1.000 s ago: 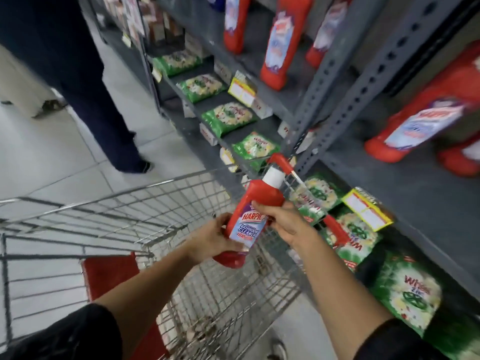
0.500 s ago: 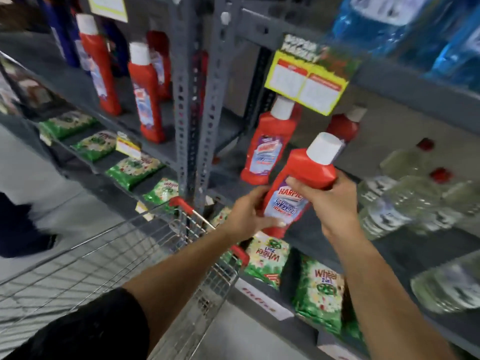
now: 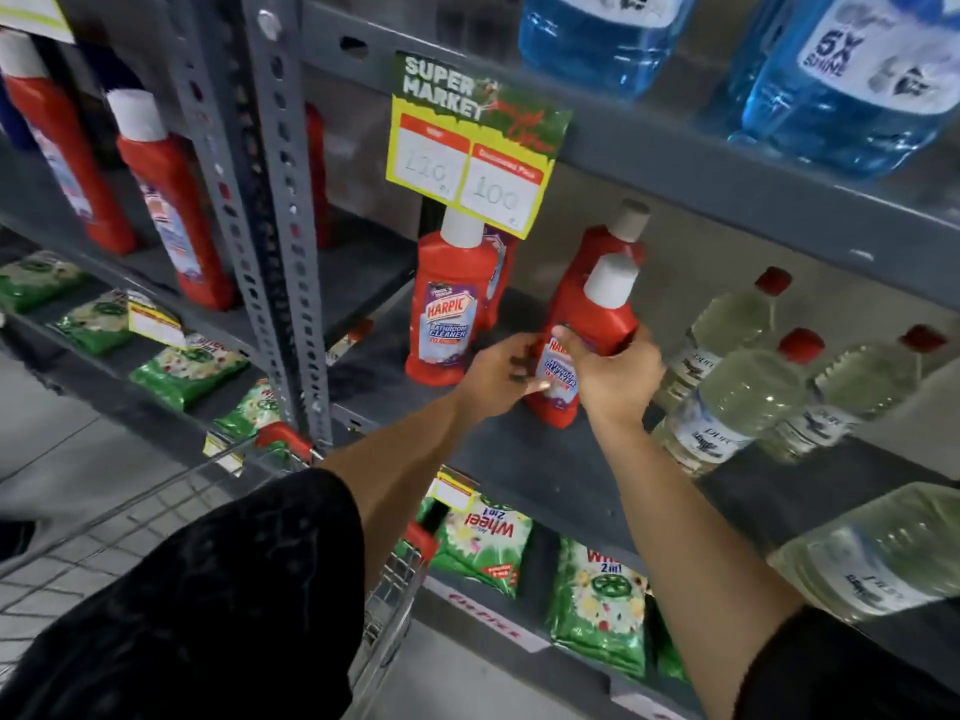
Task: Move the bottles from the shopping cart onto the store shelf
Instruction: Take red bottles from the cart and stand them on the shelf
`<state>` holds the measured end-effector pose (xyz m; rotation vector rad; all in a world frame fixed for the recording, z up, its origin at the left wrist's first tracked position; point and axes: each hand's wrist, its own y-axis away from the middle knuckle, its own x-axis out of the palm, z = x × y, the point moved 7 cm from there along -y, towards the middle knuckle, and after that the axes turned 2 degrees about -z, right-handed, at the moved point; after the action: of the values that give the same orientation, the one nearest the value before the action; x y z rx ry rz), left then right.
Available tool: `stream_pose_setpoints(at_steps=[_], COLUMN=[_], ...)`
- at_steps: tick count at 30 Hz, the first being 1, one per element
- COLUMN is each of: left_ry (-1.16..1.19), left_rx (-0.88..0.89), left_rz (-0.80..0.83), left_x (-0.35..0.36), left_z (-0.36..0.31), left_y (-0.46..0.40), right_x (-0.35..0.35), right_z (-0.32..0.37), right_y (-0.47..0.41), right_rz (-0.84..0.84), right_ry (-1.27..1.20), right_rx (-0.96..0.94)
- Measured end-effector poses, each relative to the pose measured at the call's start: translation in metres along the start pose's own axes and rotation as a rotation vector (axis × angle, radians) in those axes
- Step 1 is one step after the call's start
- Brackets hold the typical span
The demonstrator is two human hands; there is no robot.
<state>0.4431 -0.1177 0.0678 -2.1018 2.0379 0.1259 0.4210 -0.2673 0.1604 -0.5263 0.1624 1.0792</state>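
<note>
Both hands close around one red bottle (image 3: 597,324) near the middle of the frame: the right hand (image 3: 615,379) wraps its shoulder and upper body from the right, and the left hand (image 3: 498,374) grips its lower left side, fingers curled over the label. The hands cover most of that label; only fragments of the lettering show between them. The bottle's base sits at the grey shelf (image 3: 519,459) surface, though whether it bears fully on the shelf cannot be told, since the hands hide the left edge of the base. It leans slightly to the right, white cap up.

Just behind it stands a second red bottle (image 3: 605,241), mostly hidden, with only its neck and cap clear. To the left, a standing red bottle (image 3: 449,304) shows a full label; its cap is partly covered by a yellow price tag (image 3: 470,148) hanging from the shelf above. At the right of the frame, pale clear bottles (image 3: 737,397) with red caps lie blurred, their labels unreadable. Blue bottles (image 3: 852,80) at the upper right are cut off by the frame edge. The shopping cart (image 3: 387,579) at lower left is largely hidden behind a black sleeve (image 3: 208,605); only wire mesh and red corner pieces show. Green packets (image 3: 483,543) fill the lower shelf.
</note>
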Motion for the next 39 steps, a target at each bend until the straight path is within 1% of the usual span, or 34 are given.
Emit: stream_pose_setpoints(at_steps=[2, 4, 7, 11, 13, 16, 19, 21, 23, 25, 29, 33, 39], left_ry=[0.001, -0.054, -0.259, -0.409, -0.425, -0.536, -0.578, -0.524, -0.515, -0.514, -0.404, -0.398, -0.405], left_rx=[-0.05, -0.046, 0.031, -0.023, -0.093, -0.294, -0.336, -0.413, -0.44, -0.41, -0.258, -0.248, -0.211], left_rz=[-0.047, -0.106, -0.343, -0.671, -0.741, -0.722, -0.723, -0.749, -0.749, -0.726, -0.657, -0.633, -0.62], left_x=[-0.005, -0.014, -0.042, -0.077, -0.086, -0.086, -0.071, -0.065, -0.069, -0.085, -0.094, -0.103, -0.117], left_z=[0.009, 0.02, 0.034, 0.041, 0.04, 0.043, 0.043, 0.057, 0.061, 0.06, 0.056, 0.062, 0.057], left_y=[0.007, 0.021, 0.055, 0.091, 0.091, 0.072, 0.052, 0.043, 0.04, 0.043, 0.049, 0.07, 0.096], right_x=[0.003, 0.007, 0.014, 0.029, 0.036, 0.045, 0.047, 0.051, 0.05, 0.056, 0.057, 0.055, 0.057], right_z=[-0.009, -0.018, -0.04, -0.076, -0.09, -0.1, -0.105, -0.114, -0.113, -0.11, -0.115, -0.116, -0.108], right_y=[-0.005, -0.014, -0.021, -0.004, 0.006, 0.011, 0.016, 0.02, 0.024, 0.031, 0.033, 0.054, 0.087], right_rz=[0.022, 0.067, 0.193, 0.367, 0.388, 0.341, 0.324, 0.334, 0.331, 0.359, 0.478, 0.57, 0.614], right_ry=[-0.034, -0.057, -0.084, -0.048, -0.012, 0.027, 0.038, 0.083, 0.091, 0.073, 0.062, 0.059, 0.043], right_rx=[-0.024, -0.038, 0.034, 0.161, 0.19, 0.196, 0.201, 0.177, 0.161, 0.187, 0.223, 0.213, 0.188])
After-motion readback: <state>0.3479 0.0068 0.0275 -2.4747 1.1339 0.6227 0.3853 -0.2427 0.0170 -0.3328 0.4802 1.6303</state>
